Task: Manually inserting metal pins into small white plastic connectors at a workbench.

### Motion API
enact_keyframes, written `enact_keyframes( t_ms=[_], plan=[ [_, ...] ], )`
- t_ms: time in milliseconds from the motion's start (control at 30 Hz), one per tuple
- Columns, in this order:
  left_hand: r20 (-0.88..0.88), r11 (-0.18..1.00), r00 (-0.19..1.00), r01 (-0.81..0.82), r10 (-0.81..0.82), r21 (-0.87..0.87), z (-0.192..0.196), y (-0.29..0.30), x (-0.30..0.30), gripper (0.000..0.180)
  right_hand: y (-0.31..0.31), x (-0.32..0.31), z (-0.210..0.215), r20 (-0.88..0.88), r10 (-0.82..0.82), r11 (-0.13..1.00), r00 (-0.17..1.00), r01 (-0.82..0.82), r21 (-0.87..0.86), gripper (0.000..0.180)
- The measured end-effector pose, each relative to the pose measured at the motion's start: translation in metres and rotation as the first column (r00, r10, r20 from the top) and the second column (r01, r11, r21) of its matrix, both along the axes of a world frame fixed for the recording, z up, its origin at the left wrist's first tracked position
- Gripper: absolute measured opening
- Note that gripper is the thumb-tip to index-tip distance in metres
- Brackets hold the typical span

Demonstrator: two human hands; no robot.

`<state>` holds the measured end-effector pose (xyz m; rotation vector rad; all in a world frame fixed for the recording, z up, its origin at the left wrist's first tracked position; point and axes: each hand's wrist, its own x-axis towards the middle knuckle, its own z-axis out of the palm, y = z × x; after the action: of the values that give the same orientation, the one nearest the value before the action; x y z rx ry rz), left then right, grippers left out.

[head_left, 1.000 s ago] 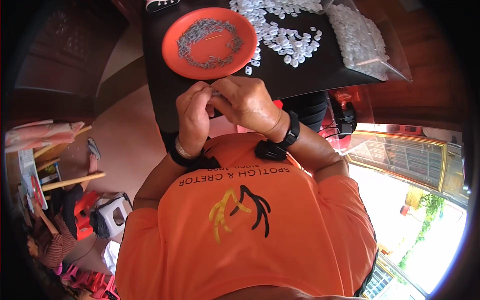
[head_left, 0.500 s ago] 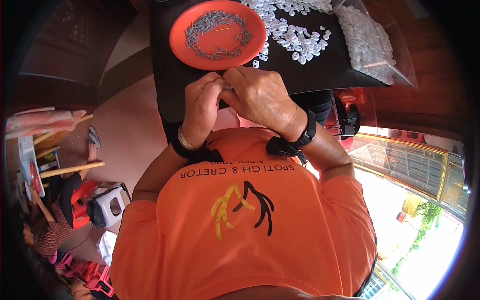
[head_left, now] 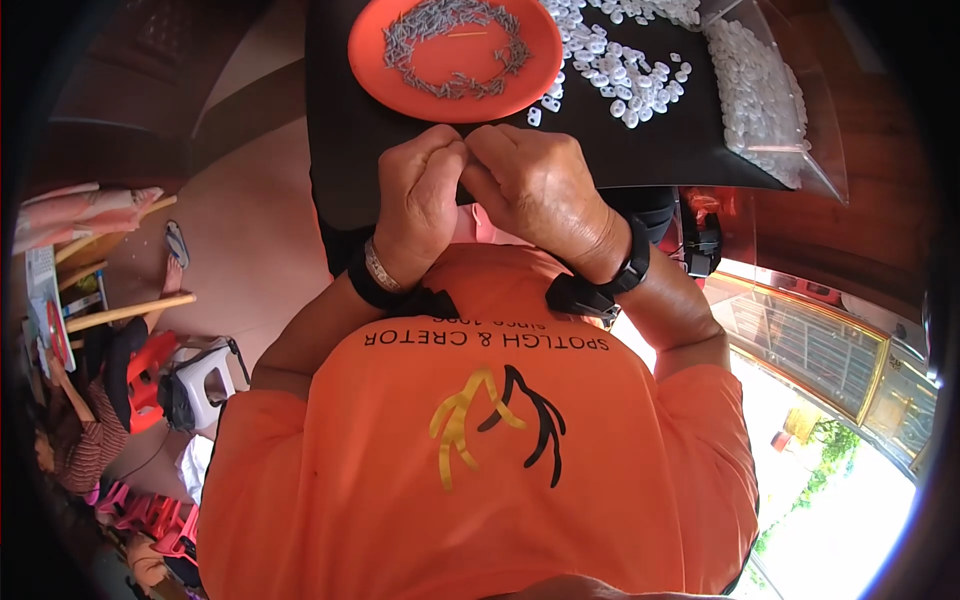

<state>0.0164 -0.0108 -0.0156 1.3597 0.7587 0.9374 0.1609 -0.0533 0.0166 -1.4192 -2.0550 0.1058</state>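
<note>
My left hand (head_left: pixel 420 190) and my right hand (head_left: pixel 535 185) meet at the table's near edge, fingertips pressed together. Both are closed, and whatever they pinch is hidden behind the fingers. Just beyond them lies an orange plate (head_left: pixel 375 75) with a ring of small grey screw-like pieces (head_left: pixel 415 60) on it. A thin yellowish stick (head_left: pixel 466 34) rests inside that ring. Right of the plate, small white oval plastic pieces with holes (head_left: pixel 630 85) are scattered over the black table (head_left: pixel 340 150).
A clear tray (head_left: pixel 825 165) full of white pieces (head_left: pixel 765 100) stands at the table's right side. On the floor to the left are a white stool (head_left: pixel 205 390) and a red stool (head_left: pixel 150 375). Another person (head_left: pixel 95 440) sits at the far left.
The plate, table and white pieces have shifted slightly right and, at the plate, upward in view. My hands stay together; a small whitish bit glimpsed between the fingers earlier is now hidden.
</note>
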Motion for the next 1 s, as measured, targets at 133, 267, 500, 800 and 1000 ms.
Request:
enact_keyframes(
  t_ms=[133,267,500,800,1000],
  plan=[
    [-0.001,0.999,1.000,-0.009,0.009,0.042,0.003,0.002,0.004,0.017,0.002,0.001,-0.002,-0.024,-0.018,1.000,1.000,0.018,0.018,0.013],
    [0.061,0.993,0.998,-0.028,0.021,0.117,0.003,-0.002,0.007,0.019,-0.007,0.003,0.001,-0.092,-0.056,0.998,0.994,0.056,0.003,0.015],
    [0.081,1.000,0.997,0.005,-0.003,-0.021,0.000,-0.003,-0.005,0.023,0.001,0.108,0.076,0.052,-0.438,0.817,0.897,0.374,0.438,0.018],
    [0.133,0.995,0.990,0.058,-0.048,-0.077,-0.001,0.000,0.002,0.021,-0.013,0.259,0.150,0.335,-0.872,0.489,0.357,0.662,0.568,0.037],
    [0.092,0.996,0.995,0.031,-0.023,-0.083,-0.002,0.000,0.000,0.020,0.007,0.126,0.043,-0.160,-0.315,0.928,0.935,0.269,-0.257,0.014]
  ],
)
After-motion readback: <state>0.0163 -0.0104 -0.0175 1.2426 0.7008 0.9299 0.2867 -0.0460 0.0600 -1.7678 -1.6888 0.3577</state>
